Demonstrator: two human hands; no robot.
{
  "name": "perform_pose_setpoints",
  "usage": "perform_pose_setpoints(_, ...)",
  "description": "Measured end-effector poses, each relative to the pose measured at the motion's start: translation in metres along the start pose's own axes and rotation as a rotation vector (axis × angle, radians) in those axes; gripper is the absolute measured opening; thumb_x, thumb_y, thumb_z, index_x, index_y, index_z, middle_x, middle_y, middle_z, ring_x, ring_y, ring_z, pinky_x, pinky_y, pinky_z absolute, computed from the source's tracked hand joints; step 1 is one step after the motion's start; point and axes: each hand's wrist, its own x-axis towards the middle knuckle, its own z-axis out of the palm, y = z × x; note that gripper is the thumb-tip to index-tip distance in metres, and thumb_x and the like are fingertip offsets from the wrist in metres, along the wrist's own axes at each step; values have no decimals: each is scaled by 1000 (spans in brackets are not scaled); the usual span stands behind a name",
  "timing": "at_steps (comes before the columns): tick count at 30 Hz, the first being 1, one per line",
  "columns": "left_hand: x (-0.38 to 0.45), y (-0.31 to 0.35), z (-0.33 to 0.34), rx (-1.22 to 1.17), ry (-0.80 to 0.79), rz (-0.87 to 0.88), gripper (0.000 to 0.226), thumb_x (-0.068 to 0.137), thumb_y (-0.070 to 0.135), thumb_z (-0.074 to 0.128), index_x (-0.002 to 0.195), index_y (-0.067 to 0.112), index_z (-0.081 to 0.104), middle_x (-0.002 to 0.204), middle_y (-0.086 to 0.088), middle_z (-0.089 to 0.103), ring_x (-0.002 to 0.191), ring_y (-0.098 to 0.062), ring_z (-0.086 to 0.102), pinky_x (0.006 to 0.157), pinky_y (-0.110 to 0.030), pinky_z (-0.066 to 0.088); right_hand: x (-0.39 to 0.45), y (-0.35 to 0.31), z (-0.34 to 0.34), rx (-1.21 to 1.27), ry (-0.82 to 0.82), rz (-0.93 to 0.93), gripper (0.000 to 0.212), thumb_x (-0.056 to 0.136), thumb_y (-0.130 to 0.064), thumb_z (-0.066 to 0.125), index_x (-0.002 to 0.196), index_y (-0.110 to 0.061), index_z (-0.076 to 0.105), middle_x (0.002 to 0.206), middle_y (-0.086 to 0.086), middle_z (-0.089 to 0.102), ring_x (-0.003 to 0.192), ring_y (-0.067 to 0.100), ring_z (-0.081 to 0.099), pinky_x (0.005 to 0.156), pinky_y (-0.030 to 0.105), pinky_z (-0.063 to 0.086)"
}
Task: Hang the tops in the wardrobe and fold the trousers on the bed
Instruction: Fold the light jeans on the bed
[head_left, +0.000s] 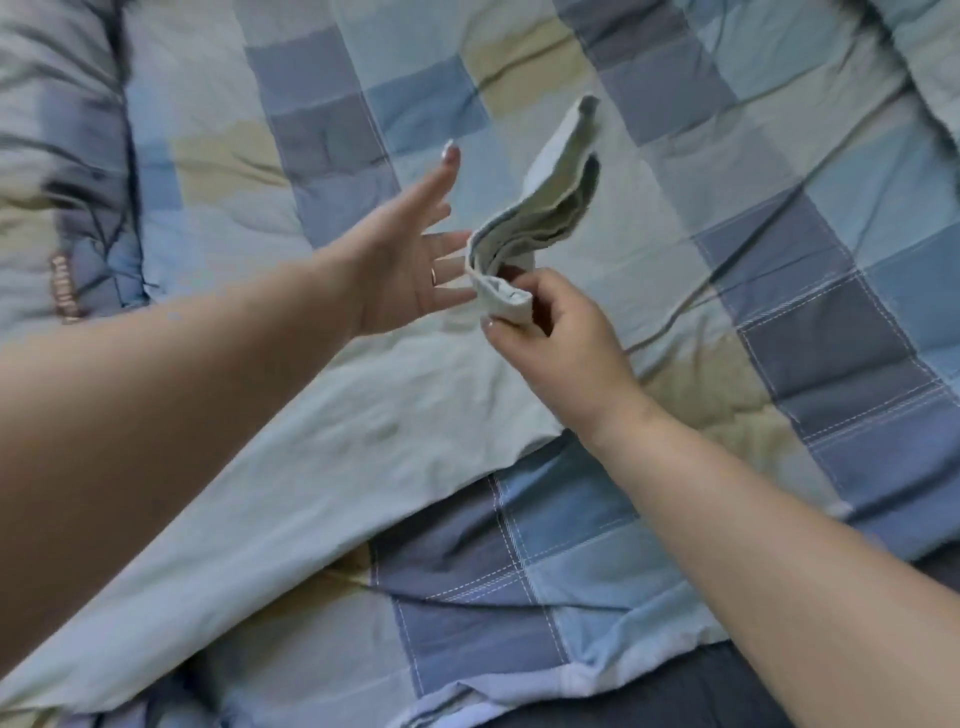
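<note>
The trousers' (395, 441) bunched end is pinched by the right hand (561, 343), its length trailing down-left, while the left hand (400, 265), fingers spread, is held just beside it.

Soft, even, cool daylight with faint shadows, the whole view slightly blurred, edges bowed by the wide lens

Plenty of open quilt (675, 171) for me to move over up top and on the right. Only the pale trousers (363, 415) lying flat mid-bed are in the way, plus the bunched cuff (530, 228) between my hands.
</note>
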Motion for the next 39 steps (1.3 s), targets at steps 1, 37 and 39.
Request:
perform_pose_setpoints(1,-12,10,-8,46,-52,-3,57,84,56,57,122,14,48,107,-7,70,98,-23,68,75,-36,57,-6,-5,18,-33,-31,-2,23,82,-13,68,74,-29,53,61,-20,55,58,-5,47,57,12,38)
perform_pose_setpoints(37,-383,-130,-561,3,798,72,26,85,-5,63,111,1,61,104,-18,66,93,-31,66,88,-42,53,-210,-4,642,-700,-527,-267,25,80,-14,61,105,-17,57,115,-3,48,104,19,46,82,31,41)
perform_pose_setpoints(39,-372,-144,-578,39,883,41,31,84,0,67,115,1,61,113,-18,65,102,-32,64,93,-44,51,-205,10,657,-720,-604,-250,27,87,-17,58,114,-16,56,125,-1,46,113,20,45,89,29,39)
